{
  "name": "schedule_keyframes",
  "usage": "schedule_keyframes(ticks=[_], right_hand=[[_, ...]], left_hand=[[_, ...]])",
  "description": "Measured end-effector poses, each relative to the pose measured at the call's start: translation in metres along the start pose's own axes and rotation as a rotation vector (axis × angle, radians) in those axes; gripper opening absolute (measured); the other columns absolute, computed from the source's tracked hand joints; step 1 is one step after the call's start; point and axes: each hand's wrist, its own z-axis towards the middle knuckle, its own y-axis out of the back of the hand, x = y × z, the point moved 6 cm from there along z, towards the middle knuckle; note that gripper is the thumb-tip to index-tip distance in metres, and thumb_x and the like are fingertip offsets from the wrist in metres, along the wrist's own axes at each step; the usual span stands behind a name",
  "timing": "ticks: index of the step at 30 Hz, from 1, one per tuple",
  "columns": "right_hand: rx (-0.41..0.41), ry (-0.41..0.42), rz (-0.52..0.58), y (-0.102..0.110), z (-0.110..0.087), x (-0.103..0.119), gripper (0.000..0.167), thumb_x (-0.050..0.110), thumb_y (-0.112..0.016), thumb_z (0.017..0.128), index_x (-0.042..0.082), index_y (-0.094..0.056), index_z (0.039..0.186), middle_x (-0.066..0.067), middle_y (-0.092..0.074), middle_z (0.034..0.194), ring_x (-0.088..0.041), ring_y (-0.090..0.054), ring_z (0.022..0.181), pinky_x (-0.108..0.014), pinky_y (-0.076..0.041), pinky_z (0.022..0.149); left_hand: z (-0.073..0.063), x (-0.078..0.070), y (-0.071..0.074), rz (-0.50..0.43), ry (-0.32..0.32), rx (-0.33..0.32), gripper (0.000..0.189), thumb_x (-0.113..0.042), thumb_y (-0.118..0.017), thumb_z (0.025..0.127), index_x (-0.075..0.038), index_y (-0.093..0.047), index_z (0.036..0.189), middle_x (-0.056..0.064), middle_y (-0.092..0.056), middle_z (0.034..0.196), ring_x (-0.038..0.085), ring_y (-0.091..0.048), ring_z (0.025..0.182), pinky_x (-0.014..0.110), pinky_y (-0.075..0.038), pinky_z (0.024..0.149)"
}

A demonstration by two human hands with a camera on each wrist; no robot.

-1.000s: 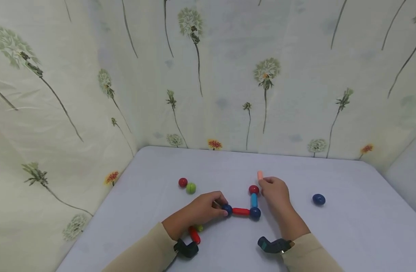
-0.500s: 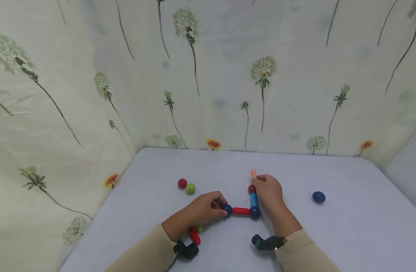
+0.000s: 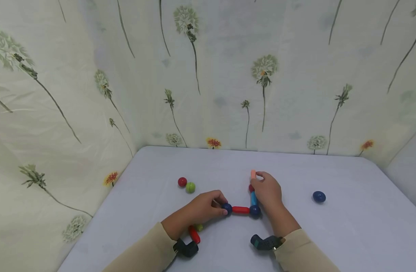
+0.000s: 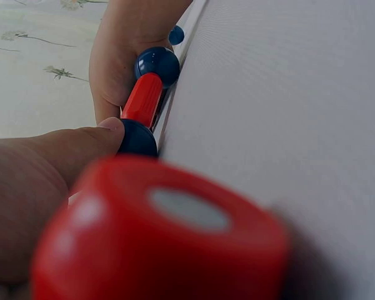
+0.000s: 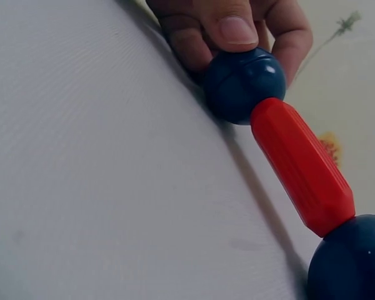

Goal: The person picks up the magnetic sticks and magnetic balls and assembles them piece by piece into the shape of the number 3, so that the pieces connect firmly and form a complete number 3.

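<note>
A chain of toy pieces lies on the table. My left hand (image 3: 202, 207) pinches its left end, a dark blue ball (image 3: 228, 209); in the right wrist view the thumb rests on this ball (image 5: 245, 86). A red rod (image 3: 240, 210) joins it to a second dark blue ball (image 3: 255, 211). From there a light blue rod (image 3: 253, 198) runs away to a red ball (image 3: 251, 187), partly hidden by my right hand (image 3: 269, 192). That hand pinches a peach rod (image 3: 253, 174) upright at the red ball.
Beyond the left hand sit a loose red ball (image 3: 182, 181) and a light green ball (image 3: 190, 187). Another dark blue ball (image 3: 319, 197) lies to the right. Under the left wrist are a red rod (image 3: 194, 234), its pale end facing the wrist camera, and a green piece (image 3: 199, 227).
My right hand has moved left with the peach rod, bringing it from beside the red ball to right at it. The left hand keeps its hold on the dark blue ball.
</note>
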Motion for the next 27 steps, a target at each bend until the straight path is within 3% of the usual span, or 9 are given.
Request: schedule_keyframes(ticks=[8,14,22,27], right_hand=[[0.046,-0.026,-0.036,0.000,0.001,-0.009,0.057,0.039,-0.054,0.106,0.006,-0.052,0.152,-0.025,-0.052,0.150,-0.048,-0.045,0.140,-0.054,-0.055,0.100],[0.029,-0.024,-0.009,0.001,0.003,-0.009,0.061,0.039,-0.052,0.104,0.007,-0.045,0.156,-0.026,-0.054,0.145,-0.046,-0.051,0.132,-0.052,-0.058,0.094],[0.003,-0.032,0.005,0.000,0.003,-0.006,0.058,0.039,-0.051,0.105,0.006,-0.049,0.153,-0.025,-0.054,0.146,-0.044,-0.051,0.131,-0.051,-0.058,0.094],[-0.013,-0.027,0.000,0.000,0.002,-0.005,0.056,0.039,-0.051,0.105,0.005,-0.052,0.150,-0.025,-0.056,0.142,-0.043,-0.053,0.125,-0.045,-0.060,0.085]], left_hand=[[0.003,-0.001,-0.004,-0.015,-0.008,0.023,0.022,-0.025,-0.082,0.093,-0.031,-0.067,0.109,-0.013,-0.070,0.110,0.007,-0.065,0.094,0.030,-0.056,0.090],[0.003,0.001,-0.003,0.012,-0.006,0.002,0.023,-0.025,-0.082,0.093,-0.031,-0.067,0.109,-0.014,-0.069,0.110,0.006,-0.065,0.093,0.030,-0.056,0.089],[0.001,0.001,-0.002,0.006,0.003,-0.007,0.022,-0.025,-0.082,0.093,-0.030,-0.066,0.108,-0.013,-0.070,0.110,0.006,-0.064,0.093,0.030,-0.056,0.089],[0.001,0.002,-0.002,0.010,0.006,-0.014,0.022,-0.025,-0.081,0.093,-0.030,-0.066,0.109,-0.013,-0.069,0.110,0.006,-0.064,0.093,0.030,-0.056,0.089]])
